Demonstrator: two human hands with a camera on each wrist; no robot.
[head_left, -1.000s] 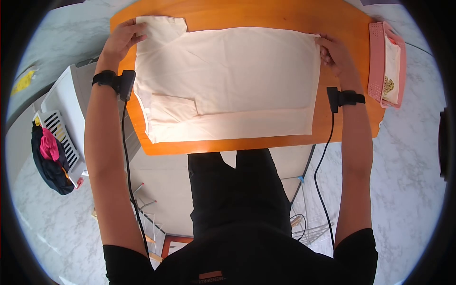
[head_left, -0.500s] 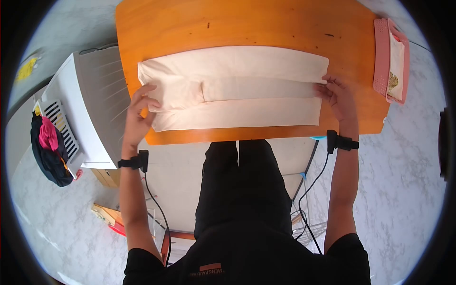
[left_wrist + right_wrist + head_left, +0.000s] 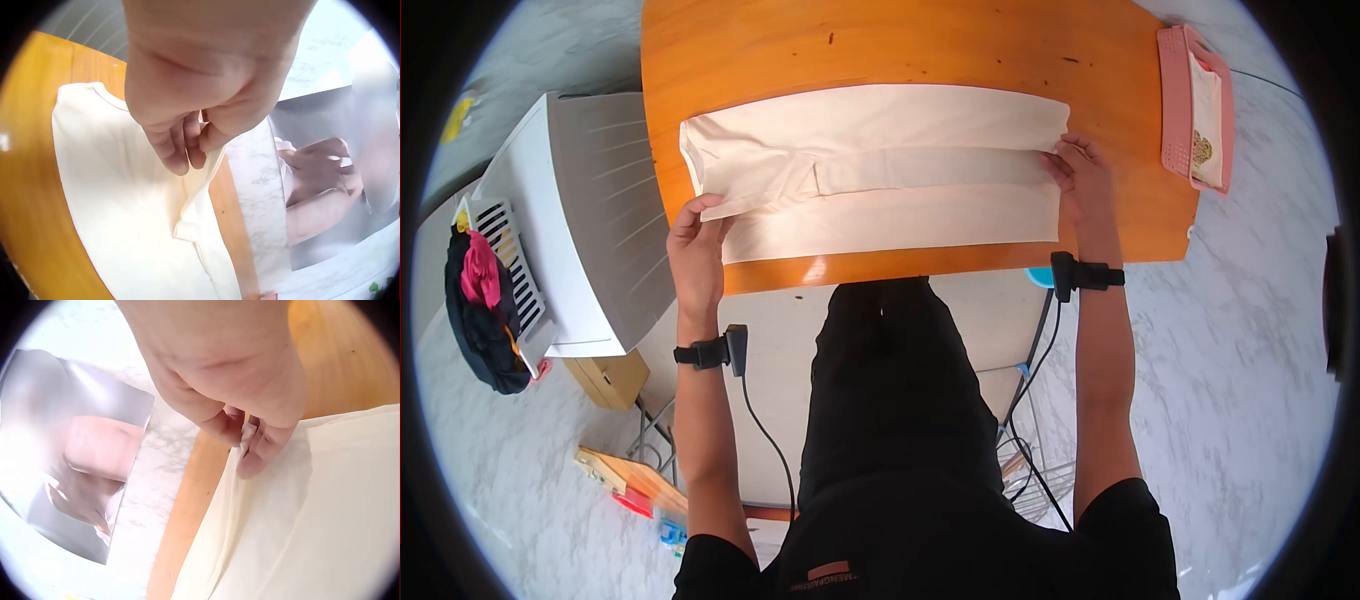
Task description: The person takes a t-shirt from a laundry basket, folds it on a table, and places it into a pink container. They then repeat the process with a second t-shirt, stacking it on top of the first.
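Note:
A cream shirt [image 3: 880, 120] lies in a long band across the orange table, its long sides folded inward and the neck end at the left. My left hand [image 3: 697, 255] pinches the corner of a folded layer at that end; in the left wrist view the thumb and fingers of the left hand [image 3: 200, 94] lift this cloth a little. At the hem end, my right hand [image 3: 1088, 185] holds the folded edge. Close up in the right wrist view, a bit of bunched fabric [image 3: 247, 434] shows between its thumb and fingers.
A pink basket [image 3: 1175, 110] with folded cloth inside stands at the table's right edge. To the left are a white cabinet [image 3: 600, 200] and a white slatted rack [image 3: 515, 265] with dark and pink clothes. The table [image 3: 920, 40] extends beyond the shirt's far edge.
The shirt's far side, with its sleeve, has been folded over towards me, narrowing the cloth. Both hands came nearer my body; the left then took hold of the folded layer's corner.

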